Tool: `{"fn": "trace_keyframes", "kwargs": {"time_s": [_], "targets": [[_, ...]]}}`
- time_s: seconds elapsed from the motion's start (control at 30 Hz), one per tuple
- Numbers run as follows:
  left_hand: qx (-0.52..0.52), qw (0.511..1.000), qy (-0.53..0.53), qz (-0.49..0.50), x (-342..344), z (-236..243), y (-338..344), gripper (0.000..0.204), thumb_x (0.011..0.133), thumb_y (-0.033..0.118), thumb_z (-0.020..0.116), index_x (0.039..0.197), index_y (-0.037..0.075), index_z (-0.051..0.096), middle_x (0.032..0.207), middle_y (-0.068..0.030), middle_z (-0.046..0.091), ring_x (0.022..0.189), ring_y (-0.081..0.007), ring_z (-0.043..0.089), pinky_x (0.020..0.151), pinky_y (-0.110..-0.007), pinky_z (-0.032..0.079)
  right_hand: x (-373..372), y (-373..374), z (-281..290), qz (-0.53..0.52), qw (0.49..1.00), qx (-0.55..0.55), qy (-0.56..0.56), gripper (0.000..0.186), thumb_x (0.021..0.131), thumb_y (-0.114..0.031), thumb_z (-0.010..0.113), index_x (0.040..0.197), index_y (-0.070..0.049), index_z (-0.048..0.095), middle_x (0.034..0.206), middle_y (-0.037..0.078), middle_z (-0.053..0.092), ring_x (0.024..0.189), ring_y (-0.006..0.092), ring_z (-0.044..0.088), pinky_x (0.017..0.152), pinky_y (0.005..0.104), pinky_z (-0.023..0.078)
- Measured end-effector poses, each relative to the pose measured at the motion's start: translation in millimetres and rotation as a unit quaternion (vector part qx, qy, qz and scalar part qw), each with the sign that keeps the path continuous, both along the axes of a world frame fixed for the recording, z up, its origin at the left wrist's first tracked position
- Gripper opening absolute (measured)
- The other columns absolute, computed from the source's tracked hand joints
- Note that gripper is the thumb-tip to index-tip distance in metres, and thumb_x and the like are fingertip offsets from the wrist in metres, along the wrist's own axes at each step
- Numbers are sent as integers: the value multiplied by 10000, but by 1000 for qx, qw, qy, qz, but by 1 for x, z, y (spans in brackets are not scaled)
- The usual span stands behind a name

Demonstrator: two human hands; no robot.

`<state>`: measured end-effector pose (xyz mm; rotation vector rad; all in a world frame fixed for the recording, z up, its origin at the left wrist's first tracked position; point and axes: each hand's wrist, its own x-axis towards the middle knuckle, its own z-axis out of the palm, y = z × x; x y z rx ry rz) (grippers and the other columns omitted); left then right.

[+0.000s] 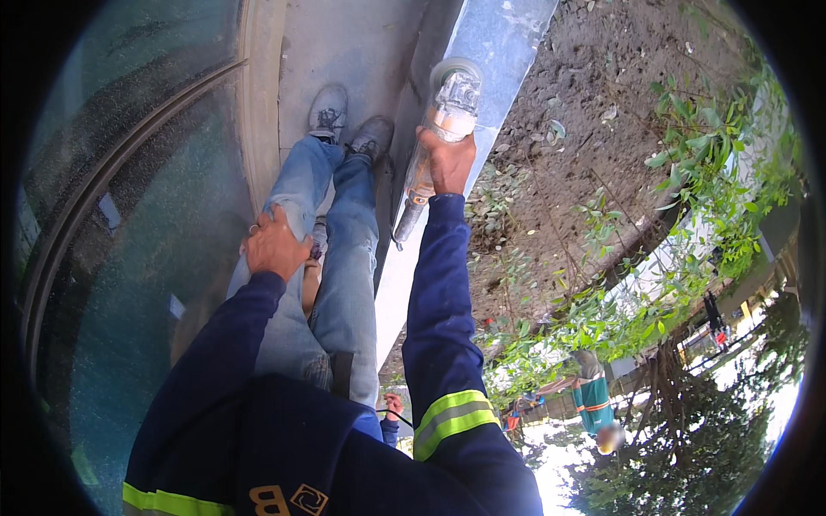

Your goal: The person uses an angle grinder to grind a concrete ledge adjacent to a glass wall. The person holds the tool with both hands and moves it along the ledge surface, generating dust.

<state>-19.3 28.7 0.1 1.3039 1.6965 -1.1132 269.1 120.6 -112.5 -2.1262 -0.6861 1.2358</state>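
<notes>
My right hand (449, 162) is wrapped round a dusty angle grinder (456, 113) with an orange and grey body. Its round disc (459, 67) lies at the far end, over or against the top of a pale stone ledge (503, 39); I cannot tell whether it touches. The grinder's rear handle and cord end point back toward me. On the thigh of my faded blue jeans (297, 185), near the knee, rests my left hand (277, 244), fingers apart and holding no tool.
Dusty glass panels (163, 181) in a frame stand close on my left. My shoes (329, 110) are on a narrow concrete strip (344, 43). Right of the ledge lies a soil bed (585, 112) with leafy plants (697, 138). A person in green and orange (594, 404) is farther off. Another person's hand (393, 404) shows behind me.
</notes>
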Motion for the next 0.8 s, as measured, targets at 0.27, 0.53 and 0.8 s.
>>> {"fn": "trace_keyframes", "kwargs": {"time_s": [0.27, 0.53, 0.8], "targets": [[-11, 1000, 7, 1, -1, 0, -7, 954, 857, 535, 850, 1562, 15, 469, 1368, -259, 638, 1231, -453, 682, 957, -672, 573, 4, -38, 9, -10, 1000, -25, -12, 635, 750, -197, 916, 1257, 84, 657, 1141, 187, 772, 985, 276, 739, 930, 394, 580], [55, 998, 9, -26, 4, 0, -15, 773, 821, 534, 873, 1337, 34, 589, 1238, -245, 671, 1134, -470, 720, 904, -636, 592, 5, -71, 4, -65, 998, -17, 8, 629, 746, -158, 921, 1262, 82, 654, 1142, 162, 766, 985, 249, 737, 916, 371, 585], [60, 998, 0, -26, 9, 1, -18, 805, 818, 554, 864, 1367, 30, 597, 1268, -263, 677, 1146, -472, 719, 914, -625, 592, 7, -71, 1, -46, 996, -47, -60, 738, 726, -345, 926, 1262, 73, 639, 1134, 268, 779, 1058, 413, 767, 963, 470, 574]]}}
